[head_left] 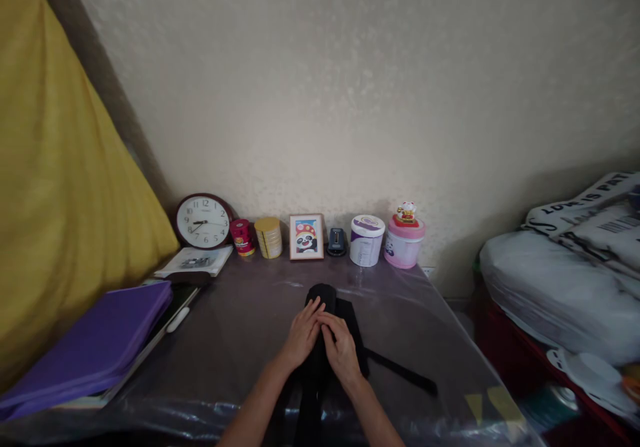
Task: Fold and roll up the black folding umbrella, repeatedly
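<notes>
A black fabric item, which looks like a soft bag, lies on the table in front of me. One dark strap stretches from it to the right, and another runs down between my forearms. My left hand rests on its upper part with the fingers stretched out over the cloth. Close against it, my right hand has bent fingers closed on the cloth, the fingertips meeting those of the left. Whatever small part lies under the fingertips is hidden.
Along the wall stand a clock, a red can, a yellow-lidded tin, a panda picture frame, a white tub and a pink tub. Purple folders lie left. Bagged bedding is piled right.
</notes>
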Demonstrator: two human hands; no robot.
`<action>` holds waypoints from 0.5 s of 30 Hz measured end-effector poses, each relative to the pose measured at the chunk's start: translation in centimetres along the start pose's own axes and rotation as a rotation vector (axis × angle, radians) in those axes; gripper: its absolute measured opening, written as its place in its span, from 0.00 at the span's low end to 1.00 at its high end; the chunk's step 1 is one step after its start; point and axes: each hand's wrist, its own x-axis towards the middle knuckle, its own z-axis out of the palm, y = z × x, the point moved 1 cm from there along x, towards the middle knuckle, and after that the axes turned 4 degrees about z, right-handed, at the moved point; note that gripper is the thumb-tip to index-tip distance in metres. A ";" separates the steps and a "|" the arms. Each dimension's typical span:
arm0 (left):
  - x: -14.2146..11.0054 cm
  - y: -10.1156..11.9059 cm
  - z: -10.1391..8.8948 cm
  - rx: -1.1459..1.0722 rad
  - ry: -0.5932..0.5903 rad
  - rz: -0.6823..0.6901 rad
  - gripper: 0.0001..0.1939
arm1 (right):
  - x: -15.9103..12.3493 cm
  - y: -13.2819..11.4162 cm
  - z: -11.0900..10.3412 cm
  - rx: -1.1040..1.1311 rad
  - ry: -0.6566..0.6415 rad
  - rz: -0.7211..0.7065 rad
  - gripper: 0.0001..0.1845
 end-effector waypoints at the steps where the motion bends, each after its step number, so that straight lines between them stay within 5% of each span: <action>1: -0.5 0.2 0.1 0.010 0.009 -0.026 0.24 | 0.6 0.7 0.1 -0.021 -0.024 -0.023 0.16; 10: -7.2 5.4 1.4 0.189 0.060 -0.302 0.34 | 4.1 2.6 2.2 -0.262 -0.167 -0.105 0.18; 13: -8.4 6.8 1.3 0.275 0.027 -0.416 0.36 | 4.5 2.9 1.5 -0.293 -0.094 -0.073 0.18; 15: -8.6 7.1 1.0 0.251 -0.023 -0.475 0.37 | 4.3 3.6 0.1 -0.360 -0.013 0.072 0.18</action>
